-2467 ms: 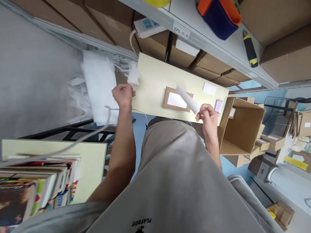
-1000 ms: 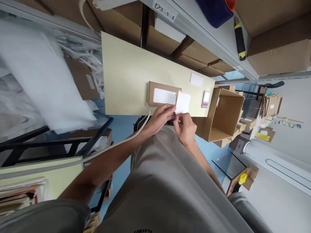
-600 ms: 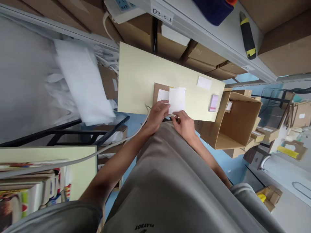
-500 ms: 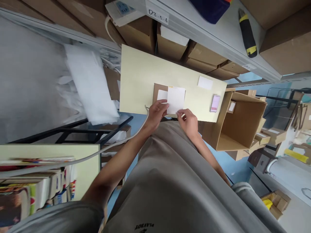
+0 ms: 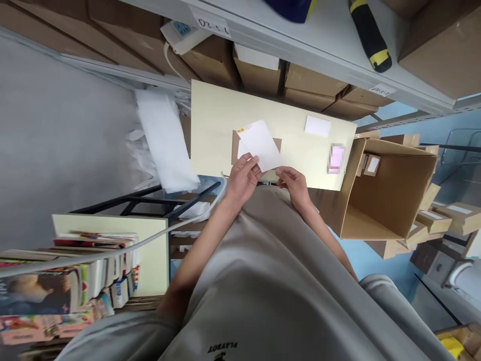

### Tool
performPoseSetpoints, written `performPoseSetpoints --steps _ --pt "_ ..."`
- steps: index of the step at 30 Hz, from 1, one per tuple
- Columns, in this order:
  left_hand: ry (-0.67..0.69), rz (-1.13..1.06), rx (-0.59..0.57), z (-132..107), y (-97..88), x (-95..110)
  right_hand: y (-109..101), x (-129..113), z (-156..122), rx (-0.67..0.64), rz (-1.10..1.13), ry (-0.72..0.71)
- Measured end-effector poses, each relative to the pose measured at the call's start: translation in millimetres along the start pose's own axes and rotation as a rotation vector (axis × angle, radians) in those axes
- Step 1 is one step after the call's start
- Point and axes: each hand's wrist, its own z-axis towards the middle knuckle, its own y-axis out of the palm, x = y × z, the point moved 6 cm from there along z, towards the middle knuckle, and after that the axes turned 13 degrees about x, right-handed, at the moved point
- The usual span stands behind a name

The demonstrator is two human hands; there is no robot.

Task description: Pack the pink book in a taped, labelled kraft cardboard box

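Observation:
My left hand (image 5: pixel 242 181) pinches the lower left edge of a white paper sheet (image 5: pixel 262 143), which is tilted and has a small yellow mark at its top corner. Under the sheet, a flat brown cardboard box (image 5: pixel 235 148) with a white label lies on the pale yellow board (image 5: pixel 218 113), mostly covered. My right hand (image 5: pixel 295 185) is close to the sheet's lower right corner, thumb and fingertips pressed together. Whether those fingertips grip a thin edge there cannot be made out.
A white slip (image 5: pixel 317 126) and a blurred pink item (image 5: pixel 336 158) lie on the board's right part. Beside it stands an open carton (image 5: pixel 379 195). A grey cable (image 5: pixel 165 230) runs past my left arm above books (image 5: pixel 108 265). Shelves with boxes and a black-yellow tool handle (image 5: pixel 370 35) rise behind.
The white sheet has turned anticlockwise, its top edge swinging left, uncovering more of the box's right side. My left hand still holds it; my right hand stays near its lower right corner.

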Motion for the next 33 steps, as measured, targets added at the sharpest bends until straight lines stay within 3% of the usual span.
performPoseSetpoints --steps 5,9,11,14,18,21,27,33 --pt "-0.005 -0.003 -0.043 -10 14.3 -1 0 -5 2 0.050 -0.014 -0.037" --pt "-0.017 0.049 -0.063 -9 13.9 -9 -2 -5 0 0.097 -0.102 -0.127" --pt "-0.015 0.062 -0.051 -5 7.7 -15 -6 -9 -4 0.150 -0.190 -0.273" --pt "0.042 0.079 0.005 6 -9.4 -22 -15 -21 -16 0.228 -0.384 -0.628" --pt "0.287 0.135 0.103 20 -36.5 -11 -18 -25 -40 0.212 -0.739 -1.069" --pt "0.485 0.219 0.140 25 -48.4 3 -16 -21 -55 0.156 -0.904 -1.258" --pt "0.548 0.405 0.174 27 -60.6 7 -10 -13 -66 0.084 -0.978 -1.233" --pt "0.484 0.479 0.173 27 -81.9 -3 -1 -4 -66 0.113 -0.883 -0.999"
